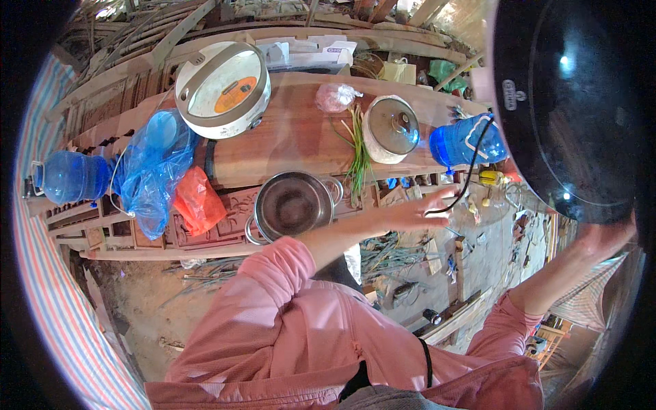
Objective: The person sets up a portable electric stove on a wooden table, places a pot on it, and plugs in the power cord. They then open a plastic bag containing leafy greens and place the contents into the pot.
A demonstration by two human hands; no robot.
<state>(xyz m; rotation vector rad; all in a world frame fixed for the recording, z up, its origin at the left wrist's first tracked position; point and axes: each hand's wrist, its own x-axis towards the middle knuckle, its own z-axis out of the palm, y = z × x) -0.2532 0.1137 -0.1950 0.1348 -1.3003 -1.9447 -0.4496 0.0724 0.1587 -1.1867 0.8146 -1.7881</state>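
On the right, close to the camera, is a glossy black induction cooker (574, 82) with a rounded edge, held up on its side. My right hand (605, 236) grips its lower edge, the fingers partly hidden behind it. A black power cord (473, 160) hangs beside the cooker and runs to my left hand (420, 210), which reaches across to the right with the cord between its fingers. Below and left of that hand, a steel pot (292, 205) with two loop handles sits at the bench's near edge. Green onions (357, 154) lie next to a lidded cooker (391, 130).
The wooden bench (287, 130) also bears a large white cooker (222, 89), a bagged bundle (336, 98), and blue (160, 171) and red (198, 201) plastic bags. Blue water jugs stand left (74, 178) and right (468, 141). Clutter covers the floor (396, 273).
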